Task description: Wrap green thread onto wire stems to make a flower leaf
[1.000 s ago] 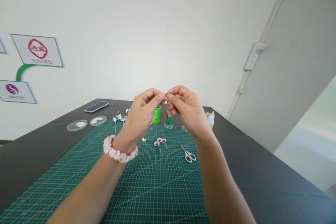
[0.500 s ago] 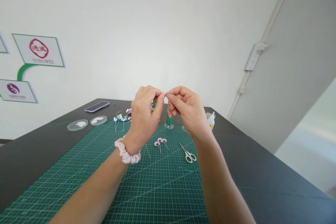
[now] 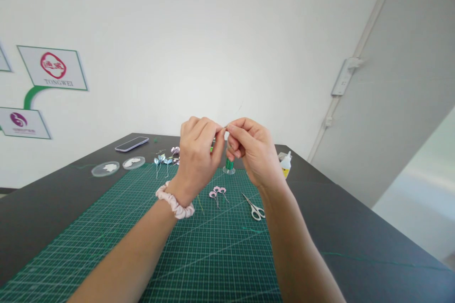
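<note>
White wall (image 3: 227, 47) rises behind a black table (image 3: 337, 218) bearing a green gridded mat (image 3: 220, 251). Both forearms reach forward, wrists lifted; left hand (image 3: 199, 158) and right hand (image 3: 258, 154) meet above the mat, thumbs and forefingers pinched narrowly at a thin piece (image 3: 225, 127) between their tips, too small to identify. Below the grip lie three pink wired pieces (image 3: 212, 194) and, lower right, one pair of scissors (image 3: 256, 214). Left of it: two clear dishes (image 3: 95, 171), one phone (image 3: 131, 144). Right: one bottle (image 3: 286, 164). Just beneath: one green spool (image 3: 229, 165).
</note>
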